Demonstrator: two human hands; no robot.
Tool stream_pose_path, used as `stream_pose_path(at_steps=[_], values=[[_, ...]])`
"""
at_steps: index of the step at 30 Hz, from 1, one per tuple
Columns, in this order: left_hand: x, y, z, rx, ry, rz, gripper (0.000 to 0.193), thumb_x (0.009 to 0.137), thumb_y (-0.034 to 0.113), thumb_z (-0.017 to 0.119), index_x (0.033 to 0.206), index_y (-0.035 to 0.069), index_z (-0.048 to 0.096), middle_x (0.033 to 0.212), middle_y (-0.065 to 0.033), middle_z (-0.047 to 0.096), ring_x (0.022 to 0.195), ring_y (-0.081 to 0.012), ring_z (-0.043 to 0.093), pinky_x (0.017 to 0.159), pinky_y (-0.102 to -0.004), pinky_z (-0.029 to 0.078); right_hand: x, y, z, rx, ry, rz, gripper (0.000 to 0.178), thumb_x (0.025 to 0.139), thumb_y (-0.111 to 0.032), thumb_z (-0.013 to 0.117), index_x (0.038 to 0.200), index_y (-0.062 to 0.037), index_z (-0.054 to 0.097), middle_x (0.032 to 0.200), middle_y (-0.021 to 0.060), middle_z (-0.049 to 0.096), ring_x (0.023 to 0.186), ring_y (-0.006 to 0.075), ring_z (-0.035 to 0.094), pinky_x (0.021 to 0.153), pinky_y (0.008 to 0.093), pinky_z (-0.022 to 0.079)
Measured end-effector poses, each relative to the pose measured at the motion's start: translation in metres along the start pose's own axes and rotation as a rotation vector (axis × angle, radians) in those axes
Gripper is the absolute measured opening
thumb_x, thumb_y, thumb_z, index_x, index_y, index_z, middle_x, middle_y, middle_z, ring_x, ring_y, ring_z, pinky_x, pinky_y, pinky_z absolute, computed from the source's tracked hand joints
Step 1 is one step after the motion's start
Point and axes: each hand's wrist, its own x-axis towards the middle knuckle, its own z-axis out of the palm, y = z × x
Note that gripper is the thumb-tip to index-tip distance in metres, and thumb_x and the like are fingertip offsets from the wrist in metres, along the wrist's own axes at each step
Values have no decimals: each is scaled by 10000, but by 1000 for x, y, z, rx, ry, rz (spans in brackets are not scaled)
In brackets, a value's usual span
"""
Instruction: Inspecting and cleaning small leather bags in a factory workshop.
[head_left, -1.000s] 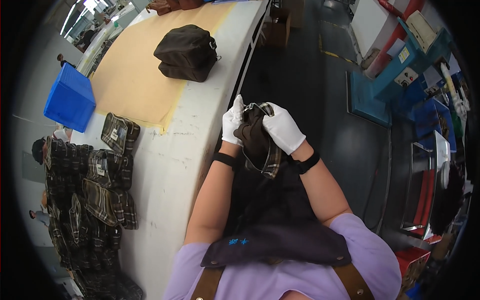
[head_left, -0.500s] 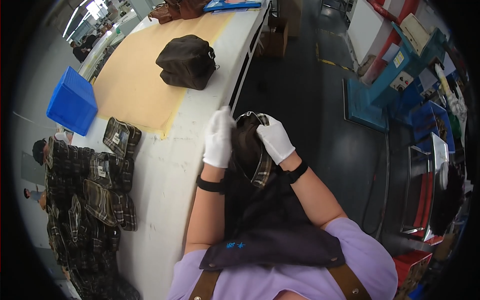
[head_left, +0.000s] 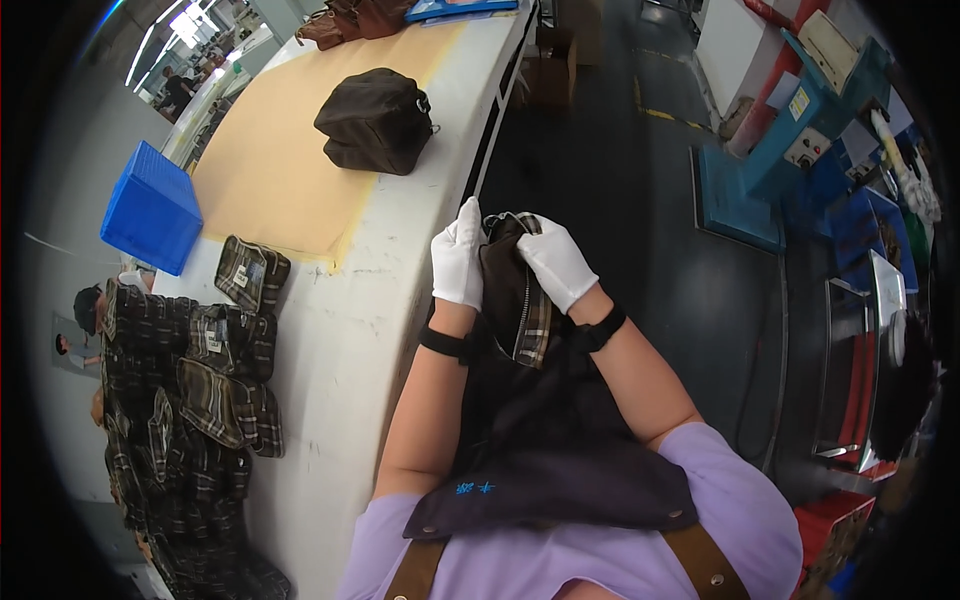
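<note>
A long white tabletop (head_left: 350, 330) in a workshop carries a tan mat (head_left: 290, 160), a dark brown bag (head_left: 375, 120), a blue crate (head_left: 150, 207) and plaid pouches (head_left: 190, 400). Beside its edge, above the dark floor (head_left: 620, 180), the white-gloved left hand (head_left: 458, 258) and right hand (head_left: 557, 262) have their fingers closed around a dark plaid-lined pouch (head_left: 515, 290), held between them.

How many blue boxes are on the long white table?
1. The blue box sits at the table's left edge, beside the tan mat. Others may be hidden beyond the view.
</note>
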Motion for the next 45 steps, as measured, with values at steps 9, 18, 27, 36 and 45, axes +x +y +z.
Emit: stream_pose_path(at_steps=[9, 18, 27, 36, 45], values=[[-3, -23, -11, -26, -19, 178, 484, 1082, 324, 541, 664, 79, 547, 629, 60, 469, 580, -42, 387, 528, -263, 320, 8, 7, -4, -216, -32, -42, 202, 922, -57, 555, 1082, 11, 656, 911, 61, 687, 834, 138, 632, 767, 305, 523], [-27, -31, -3, 37, 181, 204, 513, 1100, 380, 478, 824, -4, 677, 711, -4, 611, 679, -74, 477, 653, -279, 458, -72, -40, 4, -999, 156, -567, 737, 767, -195, 838, 1405, -35, 506, 1309, 199, 605, 1158, 347, 632, 973, 427, 531], [-38, -37, -1, 246, 274, 358, 469, 1109, 346, 463, 975, -29, 711, 787, -18, 668, 735, -69, 528, 700, -273, 485, -59, 77, -14, 389, 337, 211, 424, 988, -256, 657, 1381, -161, 529, 1274, 84, 628, 1141, 296, 619, 951, 489, 530], [-79, 18, -7, 640, 456, 572, 222, 952, 76, 714, 842, 43, 523, 862, -70, 595, 803, -110, 570, 795, -289, 509, -60, 38, -10, 228, 338, -139, 300, 1030, -153, 586, 1322, -85, 591, 1289, 75, 645, 1148, 230, 635, 987, 392, 532], [-144, 89, -9, 1238, -121, 930, 727, 646, 99, 873, 1309, 86, 574, 1313, -210, 560, 1157, -404, 597, 959, -459, 521, -97, -67, 21, -946, -40, -652, 508, 775, -74, 774, 1248, -41, 594, 1065, 186, 704, 942, 372, 701, 846, 402, 573]])
